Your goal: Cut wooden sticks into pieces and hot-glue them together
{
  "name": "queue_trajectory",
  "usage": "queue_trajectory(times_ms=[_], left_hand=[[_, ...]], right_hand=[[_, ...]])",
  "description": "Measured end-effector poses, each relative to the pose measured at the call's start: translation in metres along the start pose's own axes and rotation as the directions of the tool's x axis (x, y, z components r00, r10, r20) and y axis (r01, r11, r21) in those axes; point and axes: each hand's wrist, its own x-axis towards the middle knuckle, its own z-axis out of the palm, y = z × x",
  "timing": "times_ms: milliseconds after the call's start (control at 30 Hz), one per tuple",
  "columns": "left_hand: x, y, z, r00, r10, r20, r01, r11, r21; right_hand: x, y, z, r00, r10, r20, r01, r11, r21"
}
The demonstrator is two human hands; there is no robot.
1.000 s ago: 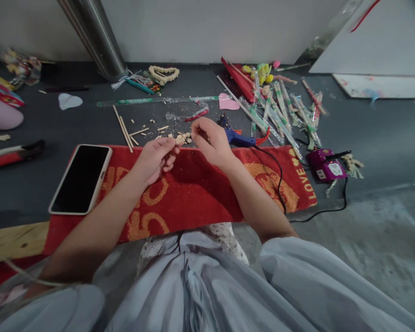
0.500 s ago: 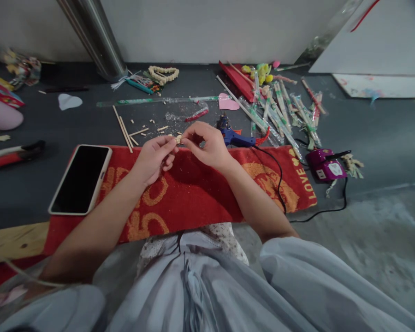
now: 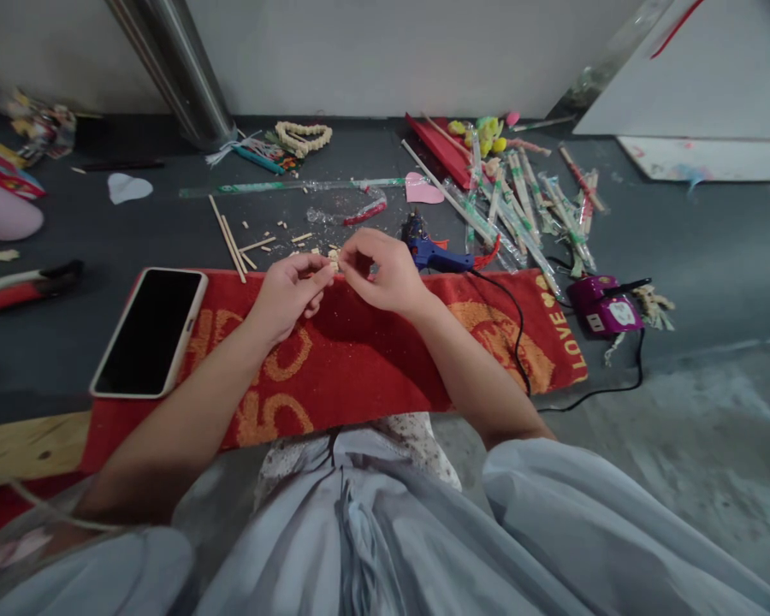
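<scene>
- Pliers (image 3: 29, 287) lie on the grey table (image 3: 699, 248), at 9 o'clock from the hands.
- The phone (image 3: 151, 334) is at 8 o'clock, partly on the red towel (image 3: 365, 368).
- A metal pole (image 3: 180, 77) stands at 11 o'clock before a pale wall (image 3: 359, 56).
- Bare sticks (image 3: 228, 239) and cut bits (image 3: 266, 240) lie at 10 o'clock.
- Left hand (image 3: 288, 295): thumb and index pinched on the small pale piece (image 3: 334, 256), above the towel's far edge.
- Right hand (image 3: 385, 269): fingers curled, tips nearly together beside the piece; I cannot tell whether they grip it.
- The glue gun (image 3: 440, 253) is just beside the right hand, at 2 o'clock.
- Wrapped sticks (image 3: 519, 201) spread at 2 o'clock; a purple box (image 3: 607, 306) sits at 3 o'clock, concrete floor (image 3: 699, 428) at 4.
- Compared with a second ago, the right hand is closer to the left, its tips now at the piece.
</scene>
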Motion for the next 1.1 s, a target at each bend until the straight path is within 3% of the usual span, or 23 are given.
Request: queue_trajectory(times_ms=[300,700,1100], left_hand=[[-0.001,0.006,0.004,0.996,-0.077,0.036,0.079,0.996,-0.049],[-0.002,0.013,0.002,0.987,-0.149,0.064,0.157,0.975,-0.159],[-0.002,0.018,0.003,0.976,-0.212,0.051,0.218,0.958,-0.187]], right_hand=[[0.0,-0.002,0.001,0.996,0.053,0.07,-0.044,0.991,-0.127],[0.0,0.008,-0.004,0.966,0.259,-0.023,-0.258,0.939,-0.229],[0.001,0.01,0.0,0.949,0.315,0.012,-0.288,0.882,-0.374]])
